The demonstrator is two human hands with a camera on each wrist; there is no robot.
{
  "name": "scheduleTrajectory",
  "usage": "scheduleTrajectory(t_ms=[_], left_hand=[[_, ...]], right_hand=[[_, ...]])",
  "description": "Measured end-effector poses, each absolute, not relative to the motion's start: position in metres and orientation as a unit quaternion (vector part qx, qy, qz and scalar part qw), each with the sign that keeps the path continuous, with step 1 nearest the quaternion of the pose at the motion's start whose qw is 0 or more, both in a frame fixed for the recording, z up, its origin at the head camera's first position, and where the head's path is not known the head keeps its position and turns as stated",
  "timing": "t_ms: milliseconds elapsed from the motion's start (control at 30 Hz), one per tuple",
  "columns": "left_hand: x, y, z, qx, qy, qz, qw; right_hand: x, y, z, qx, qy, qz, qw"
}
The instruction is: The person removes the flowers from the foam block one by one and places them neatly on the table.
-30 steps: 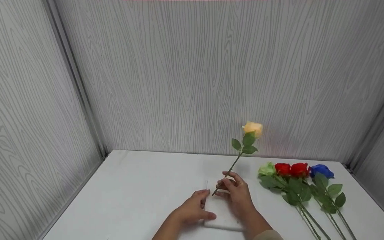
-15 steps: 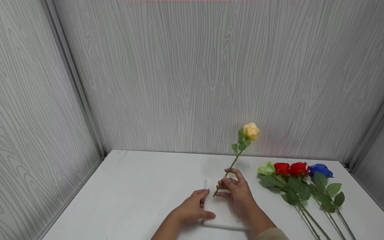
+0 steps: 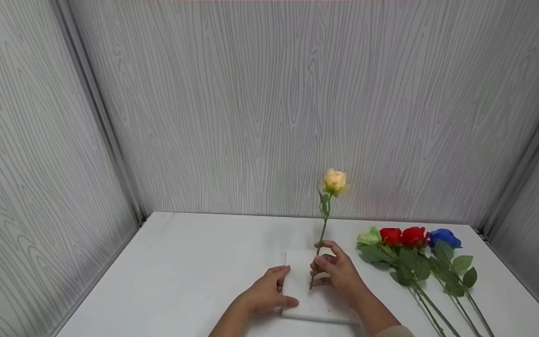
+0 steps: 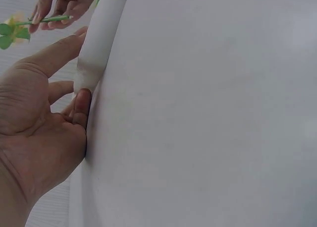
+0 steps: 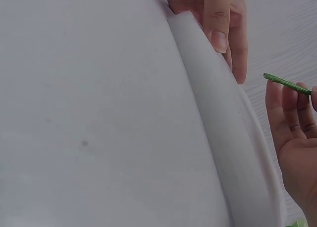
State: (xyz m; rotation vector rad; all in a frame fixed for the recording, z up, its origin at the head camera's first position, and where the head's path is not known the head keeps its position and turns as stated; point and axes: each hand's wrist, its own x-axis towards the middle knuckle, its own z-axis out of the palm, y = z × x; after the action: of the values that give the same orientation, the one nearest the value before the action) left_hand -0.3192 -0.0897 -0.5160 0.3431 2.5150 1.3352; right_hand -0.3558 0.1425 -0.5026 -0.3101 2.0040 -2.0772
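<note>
My right hand point(image 3: 342, 278) pinches the stem of a yellow rose point(image 3: 335, 181), which stands nearly upright above a white block point(image 3: 314, 306). The stem's lower end point(image 5: 277, 79) sticks out past the fingers, apart from the block in the right wrist view. My left hand point(image 3: 265, 294) holds the block at its left side. Its thumb lies over the top near the front, and its fingers reach along the side to the far end. In the left wrist view, curled fingers of that hand point(image 4: 37, 103) press against the block's edge point(image 4: 96, 43).
To the right on the white table point(image 3: 180, 262) lie a pale green rose point(image 3: 369, 236), two red roses point(image 3: 413, 237) and a blue rose point(image 3: 444, 238), stems toward me. A grey wood-grain panel point(image 3: 251, 117) stands behind the table, with others at both sides.
The yellow rose has swung from leaning right to nearly upright, and its stem end has moved a little right and toward me. My left hand has stayed on the block.
</note>
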Motion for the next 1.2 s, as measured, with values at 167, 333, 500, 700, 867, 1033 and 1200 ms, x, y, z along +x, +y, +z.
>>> scheduleTrajectory(t_ms=[167,333,500,700,867,1033,1200], left_hand=[[-0.32,-0.09,-0.516,0.114,0.864,0.47,0.14],[-0.32,-0.088,-0.517,0.11,0.86,0.477,0.141],[-0.319,-0.09,-0.516,0.109,0.856,0.484,0.145],[-0.317,-0.091,-0.517,0.12,0.852,0.488,0.148],[-0.317,-0.091,-0.519,0.123,0.846,0.497,0.149],[-0.318,-0.09,-0.517,0.116,0.843,0.503,0.149],[-0.317,-0.09,-0.516,0.118,0.837,0.511,0.153]], right_hand=[[-0.353,0.151,-0.5,-0.114,0.691,-0.702,0.128],[-0.351,0.164,-0.497,-0.114,0.689,-0.702,0.137],[-0.349,0.175,-0.493,-0.123,0.687,-0.701,0.147],[-0.344,0.189,-0.495,-0.136,0.689,-0.694,0.158],[-0.34,0.198,-0.496,-0.135,0.689,-0.692,0.169],[-0.337,0.204,-0.493,-0.126,0.693,-0.691,0.166],[-0.336,0.209,-0.491,-0.117,0.694,-0.691,0.166]])
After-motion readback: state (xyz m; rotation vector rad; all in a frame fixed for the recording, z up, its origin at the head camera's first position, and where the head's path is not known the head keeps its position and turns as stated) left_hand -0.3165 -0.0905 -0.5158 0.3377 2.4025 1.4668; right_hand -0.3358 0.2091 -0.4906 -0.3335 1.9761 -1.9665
